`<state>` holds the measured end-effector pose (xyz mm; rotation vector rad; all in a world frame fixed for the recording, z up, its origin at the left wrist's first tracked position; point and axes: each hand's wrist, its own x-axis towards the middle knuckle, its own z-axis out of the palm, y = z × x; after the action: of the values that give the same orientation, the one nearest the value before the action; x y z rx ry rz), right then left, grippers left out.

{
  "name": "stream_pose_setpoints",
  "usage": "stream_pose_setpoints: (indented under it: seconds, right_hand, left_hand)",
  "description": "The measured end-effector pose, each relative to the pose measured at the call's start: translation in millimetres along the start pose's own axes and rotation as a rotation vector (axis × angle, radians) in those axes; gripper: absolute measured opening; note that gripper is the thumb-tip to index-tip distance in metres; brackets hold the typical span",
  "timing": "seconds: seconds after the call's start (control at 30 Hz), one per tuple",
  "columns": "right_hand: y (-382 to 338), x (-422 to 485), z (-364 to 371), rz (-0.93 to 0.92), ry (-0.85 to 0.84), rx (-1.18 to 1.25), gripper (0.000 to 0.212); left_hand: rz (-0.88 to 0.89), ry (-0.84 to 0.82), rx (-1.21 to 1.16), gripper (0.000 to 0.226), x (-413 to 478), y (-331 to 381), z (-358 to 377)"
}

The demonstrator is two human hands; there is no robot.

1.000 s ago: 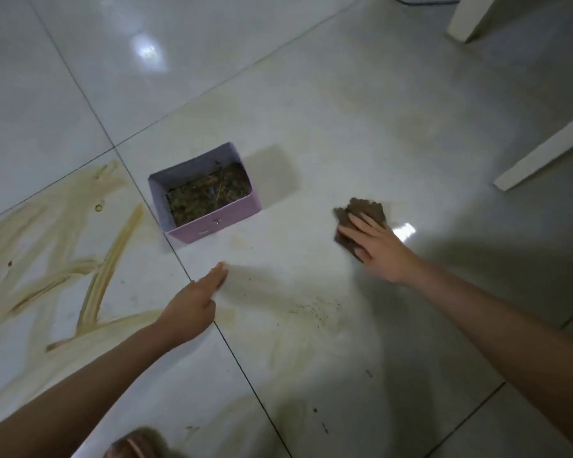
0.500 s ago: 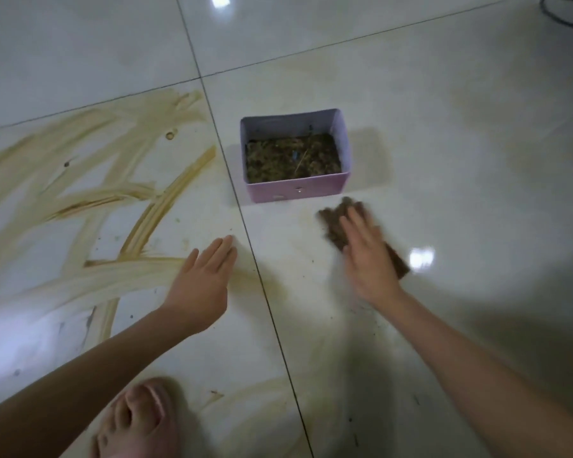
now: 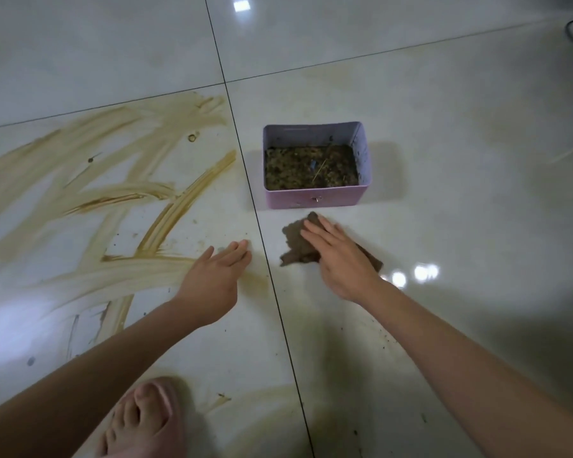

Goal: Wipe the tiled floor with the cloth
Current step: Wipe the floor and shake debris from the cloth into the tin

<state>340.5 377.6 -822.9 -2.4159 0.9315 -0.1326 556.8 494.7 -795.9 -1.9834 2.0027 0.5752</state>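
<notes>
Smeared floor (image 3: pixel 80 226) lies left of my flat left hand (image 3: pixel 212 282); my right hand (image 3: pixel 341 262) presses the cloth (image 3: pixel 295 246), fingers straight.

left hand (image 3: pixel 212 279): flat, fingers straight | right hand (image 3: pixel 341 259): flat, pressing down

A pink box (image 3: pixel 285 197) of brownish debris stands beyond a slippered foot (image 3: pixel 139 421).

Right hand (image 3: pixel 341 262) slid cloth (image 3: pixel 295 246) leftward, from beside box (image 3: pixel 288 196) to just before it, nearer left hand (image 3: pixel 212 279).
</notes>
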Motion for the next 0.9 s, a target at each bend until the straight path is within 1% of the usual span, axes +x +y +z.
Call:
stream_pose_setpoints:
  seconds: [0.07,0.17,0.2,0.27,0.3,0.33,0.4,0.47,0.57,0.63,0.73,0.83,0.87,0.9]
  right_hand:
    - [-17,5,13,0.013,0.009,0.049,0.058]
    - [-48,-46,32,-0.147,-0.02,0.084,0.055]
    - [-52,-68,34,-0.208,-0.075,0.117,0.054]
    - [-48,-98,27,-0.239,-0.242,0.168,0.055]
    - [-41,-101,21,-0.212,-0.268,0.203,0.057]
    - [-34,-95,12,-0.135,-0.246,0.245,0.058]
    - [-17,-64,-11,0.076,-0.127,0.312,0.055]
    - [10,-24,-31,0.188,0.037,0.297,0.053]
    - [32,9,-32,0.291,0.085,0.21,0.054]
    - [18,-2,-13,0.232,0.092,0.18,0.053]
    - [-18,-71,18,0.034,0.039,0.18,0.048]
    - [-35,-139,23,-0.076,-0.16,0.252,0.047]
    - [-35,-149,17,-0.096,-0.202,0.278,0.045]
    - [-33,-152,8,-0.088,-0.209,0.29,0.041]
  left_hand:
    - [-0.005,0.008,0.006,0.063,0,0,1]
    - [-0.022,0.012,-0.003,0.065,0,2,4]
    - [-0.024,0.016,-0.006,0.065,0,3,4]
    - [-0.018,0.03,0.0,0.063,1,4,2]
    - [-0.012,0.042,0.012,0.062,1,5,1]
    - [-0.003,0.053,0.033,0.061,1,4,-1]
    - [0.024,0.066,0.075,0.058,3,3,-4]
    - [0.055,0.057,0.123,0.055,6,0,-8]
    - [0.095,0.024,0.218,0.053,12,-1,-12]
    - [0.096,0.02,0.265,0.053,14,-1,-13]
    - [0.107,0.0,0.33,0.052,15,1,-13]
    - [0.116,-0.014,0.366,0.052,16,3,-17]
    - [0.117,-0.027,0.38,0.051,16,5,-19]
    - [0.116,-0.044,0.401,0.051,16,7,-22]
